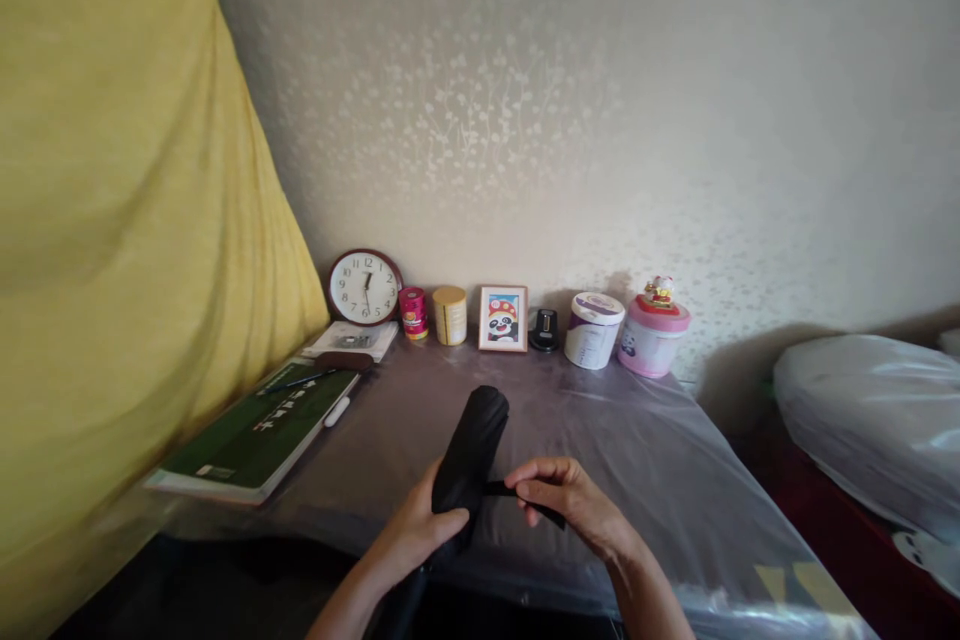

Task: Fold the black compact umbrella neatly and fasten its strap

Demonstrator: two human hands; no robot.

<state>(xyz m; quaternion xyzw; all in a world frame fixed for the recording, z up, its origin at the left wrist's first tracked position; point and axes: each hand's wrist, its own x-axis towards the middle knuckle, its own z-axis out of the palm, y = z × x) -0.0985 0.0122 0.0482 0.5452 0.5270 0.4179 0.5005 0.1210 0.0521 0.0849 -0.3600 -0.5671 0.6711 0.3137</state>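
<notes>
A folded black umbrella (472, 440) points away from me over the near edge of a table (645, 460) covered in clear plastic. My left hand (420, 525) is wrapped around the umbrella's lower body. My right hand (570, 500) pinches the umbrella's thin black closing strap (499, 488), which runs from the bundle toward my fingers. The umbrella's handle end drops out of sight below my left wrist.
Along the wall stand a round clock (364, 286), a red tin (413, 312), a yellow tin (450, 315), a framed panda picture (502, 318), a small black device (544, 330), a white tub (593, 329) and a pink tub (651, 335). A green book (262, 430) lies left. Yellow curtain (112, 220) hangs left; a plastic-wrapped bundle (870, 420) sits right.
</notes>
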